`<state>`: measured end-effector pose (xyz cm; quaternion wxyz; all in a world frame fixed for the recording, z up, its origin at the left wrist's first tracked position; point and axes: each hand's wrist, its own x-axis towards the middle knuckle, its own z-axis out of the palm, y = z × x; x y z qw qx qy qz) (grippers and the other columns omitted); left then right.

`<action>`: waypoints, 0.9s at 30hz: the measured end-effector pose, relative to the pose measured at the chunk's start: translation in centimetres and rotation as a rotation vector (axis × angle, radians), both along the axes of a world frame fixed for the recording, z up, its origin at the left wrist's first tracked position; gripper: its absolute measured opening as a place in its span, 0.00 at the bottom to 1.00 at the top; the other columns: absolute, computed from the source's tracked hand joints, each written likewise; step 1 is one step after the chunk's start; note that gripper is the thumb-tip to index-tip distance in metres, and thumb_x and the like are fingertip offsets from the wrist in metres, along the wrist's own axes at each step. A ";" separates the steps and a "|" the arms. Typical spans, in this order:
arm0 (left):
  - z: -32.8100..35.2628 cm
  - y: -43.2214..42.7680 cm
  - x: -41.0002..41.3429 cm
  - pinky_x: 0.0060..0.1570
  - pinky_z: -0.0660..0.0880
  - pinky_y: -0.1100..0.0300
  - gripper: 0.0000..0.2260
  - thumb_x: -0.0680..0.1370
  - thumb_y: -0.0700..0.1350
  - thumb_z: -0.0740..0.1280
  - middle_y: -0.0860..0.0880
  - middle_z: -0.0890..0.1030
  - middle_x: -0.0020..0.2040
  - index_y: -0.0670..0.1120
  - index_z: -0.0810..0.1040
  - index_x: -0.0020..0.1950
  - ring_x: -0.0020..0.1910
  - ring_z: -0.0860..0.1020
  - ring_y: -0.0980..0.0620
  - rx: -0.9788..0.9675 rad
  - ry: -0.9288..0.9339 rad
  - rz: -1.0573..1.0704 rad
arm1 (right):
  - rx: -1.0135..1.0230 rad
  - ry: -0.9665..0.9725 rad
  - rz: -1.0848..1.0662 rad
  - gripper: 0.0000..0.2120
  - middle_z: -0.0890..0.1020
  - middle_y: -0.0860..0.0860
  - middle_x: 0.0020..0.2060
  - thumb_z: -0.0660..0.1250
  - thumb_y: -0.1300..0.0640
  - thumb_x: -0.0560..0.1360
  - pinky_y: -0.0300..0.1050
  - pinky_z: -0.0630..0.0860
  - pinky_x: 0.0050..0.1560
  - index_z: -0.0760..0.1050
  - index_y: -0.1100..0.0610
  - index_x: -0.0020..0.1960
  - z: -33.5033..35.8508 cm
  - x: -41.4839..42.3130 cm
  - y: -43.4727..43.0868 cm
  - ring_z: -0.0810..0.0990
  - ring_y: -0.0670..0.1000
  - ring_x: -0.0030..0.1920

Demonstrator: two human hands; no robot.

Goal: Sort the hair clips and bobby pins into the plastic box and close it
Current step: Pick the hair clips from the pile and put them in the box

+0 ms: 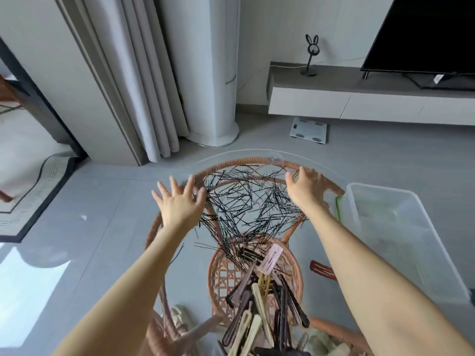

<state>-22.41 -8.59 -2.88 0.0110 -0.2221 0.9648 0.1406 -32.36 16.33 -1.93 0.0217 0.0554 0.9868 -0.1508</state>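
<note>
A wide scatter of black bobby pins [246,204] lies on the round glass tabletop [231,155] with a rattan frame. My left hand [180,201] rests with fingers spread at the left edge of the scatter. My right hand [307,187] is spread at its right edge, fingers curved over the pins. Nearer to me lies a heap of long hair clips [259,304] in brown, cream and black, with a pink clip [271,258] on top. The clear plastic box [401,237] stands open at the right, and I cannot tell what is inside it.
A dark red clip [322,270] lies alone between the heap and the box. A green-edged lid [338,208] shows at the box's left side. Under the glass sits a lower rattan shelf [223,273]. Beyond are a grey floor, curtains, a scale and a TV cabinet.
</note>
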 end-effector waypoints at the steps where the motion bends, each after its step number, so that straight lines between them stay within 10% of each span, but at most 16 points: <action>1: -0.2 0.7 -0.1 0.73 0.41 0.39 0.26 0.78 0.61 0.46 0.41 0.51 0.77 0.56 0.53 0.75 0.74 0.45 0.33 -0.025 0.006 -0.041 | 0.033 -0.008 0.036 0.28 0.60 0.60 0.73 0.45 0.43 0.79 0.60 0.48 0.73 0.58 0.57 0.73 -0.3 0.4 -0.6 0.54 0.63 0.73; 8: -0.4 3.7 0.3 0.75 0.39 0.47 0.27 0.78 0.60 0.44 0.47 0.53 0.77 0.51 0.56 0.75 0.76 0.43 0.42 0.091 0.122 -0.314 | -0.076 0.014 0.390 0.23 0.55 0.53 0.75 0.46 0.50 0.81 0.49 0.43 0.75 0.54 0.56 0.74 -0.8 6.8 -4.2 0.48 0.55 0.75; 15: 1.0 1.0 0.3 0.75 0.45 0.51 0.23 0.79 0.58 0.51 0.49 0.61 0.75 0.49 0.66 0.71 0.76 0.52 0.49 0.302 0.382 -0.153 | -0.355 0.265 0.318 0.18 0.70 0.54 0.69 0.56 0.53 0.79 0.48 0.78 0.52 0.69 0.59 0.67 1.4 4.0 -3.7 0.79 0.49 0.49; 19: 0.0 -0.9 -1.8 0.75 0.43 0.48 0.30 0.75 0.62 0.45 0.47 0.56 0.76 0.50 0.60 0.73 0.76 0.50 0.44 0.181 0.208 -0.076 | -0.212 0.066 0.235 0.25 0.59 0.56 0.74 0.51 0.46 0.79 0.57 0.60 0.72 0.60 0.59 0.72 0.4 -2.9 -4.7 0.58 0.56 0.73; 27: -0.5 1.6 -6.6 0.75 0.38 0.52 0.24 0.81 0.56 0.44 0.51 0.53 0.77 0.49 0.53 0.76 0.76 0.45 0.51 0.092 0.080 -0.403 | -0.087 -0.023 0.515 0.22 0.52 0.53 0.76 0.46 0.51 0.81 0.49 0.37 0.73 0.55 0.55 0.74 -0.6 -0.7 -8.0 0.44 0.56 0.75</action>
